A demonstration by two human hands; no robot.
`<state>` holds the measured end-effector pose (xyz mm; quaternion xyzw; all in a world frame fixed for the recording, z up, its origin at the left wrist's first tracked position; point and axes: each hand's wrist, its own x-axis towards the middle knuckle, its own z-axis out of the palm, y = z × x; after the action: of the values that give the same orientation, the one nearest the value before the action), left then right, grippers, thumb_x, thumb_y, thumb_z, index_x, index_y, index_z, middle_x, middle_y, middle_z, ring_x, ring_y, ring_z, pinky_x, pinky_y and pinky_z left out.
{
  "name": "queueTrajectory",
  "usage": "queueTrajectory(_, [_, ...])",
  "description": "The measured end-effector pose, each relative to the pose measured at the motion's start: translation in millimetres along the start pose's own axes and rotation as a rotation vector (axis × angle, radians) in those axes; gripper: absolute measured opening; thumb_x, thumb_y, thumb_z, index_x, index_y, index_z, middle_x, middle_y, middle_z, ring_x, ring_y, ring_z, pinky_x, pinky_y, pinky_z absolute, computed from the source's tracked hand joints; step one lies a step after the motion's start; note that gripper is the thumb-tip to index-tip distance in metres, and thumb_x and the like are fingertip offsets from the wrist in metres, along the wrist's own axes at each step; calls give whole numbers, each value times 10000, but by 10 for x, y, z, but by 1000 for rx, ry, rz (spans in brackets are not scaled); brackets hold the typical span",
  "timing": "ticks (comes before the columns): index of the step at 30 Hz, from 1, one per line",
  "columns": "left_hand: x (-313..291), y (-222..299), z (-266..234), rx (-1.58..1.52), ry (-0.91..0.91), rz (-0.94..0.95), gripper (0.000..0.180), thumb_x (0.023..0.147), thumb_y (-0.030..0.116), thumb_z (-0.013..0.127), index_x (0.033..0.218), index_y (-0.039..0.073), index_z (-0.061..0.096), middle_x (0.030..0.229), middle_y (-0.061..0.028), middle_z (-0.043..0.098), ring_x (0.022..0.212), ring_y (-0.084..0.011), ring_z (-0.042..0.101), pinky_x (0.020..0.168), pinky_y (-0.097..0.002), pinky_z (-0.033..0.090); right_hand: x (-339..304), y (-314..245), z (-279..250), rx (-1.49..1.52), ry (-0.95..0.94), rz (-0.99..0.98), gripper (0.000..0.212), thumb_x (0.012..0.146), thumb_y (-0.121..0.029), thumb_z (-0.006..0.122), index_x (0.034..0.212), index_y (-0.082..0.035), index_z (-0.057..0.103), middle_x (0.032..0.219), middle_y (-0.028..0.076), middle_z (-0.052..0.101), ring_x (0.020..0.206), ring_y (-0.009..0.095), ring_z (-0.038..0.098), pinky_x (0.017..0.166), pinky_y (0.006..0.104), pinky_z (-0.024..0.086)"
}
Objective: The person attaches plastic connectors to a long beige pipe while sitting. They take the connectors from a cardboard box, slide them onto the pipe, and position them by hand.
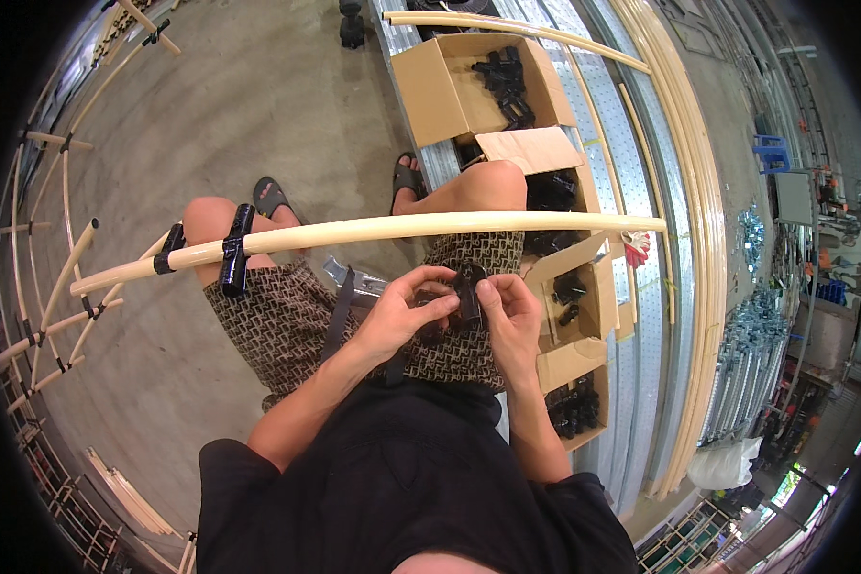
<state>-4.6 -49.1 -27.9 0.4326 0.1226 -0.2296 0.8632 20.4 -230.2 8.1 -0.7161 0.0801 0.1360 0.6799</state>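
Over my lap, both hands meet on a black pipe joint clamp. My left hand pinches it from the left, thumb and fingers closed on its edge. From the other side my right hand grips it between thumb and fingers. A long cream pipe lies across my thighs just beyond the hands. Two black joints are fitted round its left part, a larger one and a smaller one. Beside my left wrist, a silver metal tool with a dark strap rests partly hidden.
Open cardboard boxes of black joints stand to my right on metal sheets. More cream pipes run along the far right. A red and white glove lies near the pipe's end. Assembled pipe frames stand at left.
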Motion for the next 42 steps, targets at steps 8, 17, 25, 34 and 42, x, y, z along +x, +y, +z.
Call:
queueTrajectory(8, [90, -88, -43, -11, 63, 58, 387, 937, 88, 757, 1281, -37, 630, 1021, -77, 720, 861, -116, 666, 770, -263, 543, -81, 23, -124, 57, -33, 55, 188, 1006, -133, 700, 1110, 24, 709, 951, -14, 680, 864, 45, 596, 759, 216, 485])
queueTrajectory(17, [142, -211, -75, 41, 113, -27, 289, 922, 87, 768, 1167, -54, 708, 971, -79, 736, 818, -130, 672, 762, -262, 545, -113, 90, -99, -522, 80, -71, 158, 962, -116, 735, 1027, 25, 710, 774, 105, 712, 669, 129, 679, 614, 276, 530])
queueTrajectory(25, [180, -135, 47, 173, 54, -3, 254, 911, 98, 779, 1108, -58, 741, 938, -70, 746, 778, -100, 662, 716, -249, 542, -145, 42, -235, -573, 51, -41, 164, 1013, -122, 669, 1051, 37, 684, 789, 56, 697, 641, 96, 657, 570, 246, 522])
queueTrajectory(34, [356, -16, 184, 518, -19, 58, 270, 913, 183, 748, 1040, -55, 754, 827, -52, 739, 713, -97, 667, 650, -274, 545, -198, 233, -378, -94, 112, 82, 141, 1012, -78, 662, 1097, 33, 651, 932, 44, 694, 779, 97, 664, 681, 250, 551])
queueTrajectory(42, [307, -9, 146, 477, 10, -19, 263, 926, 194, 765, 1055, -35, 760, 825, -44, 730, 702, -81, 639, 641, -250, 518, -217, 285, -433, -70, 96, 36, 154, 1004, -126, 691, 1065, 15, 689, 869, 31, 697, 736, 75, 636, 642, 222, 505])
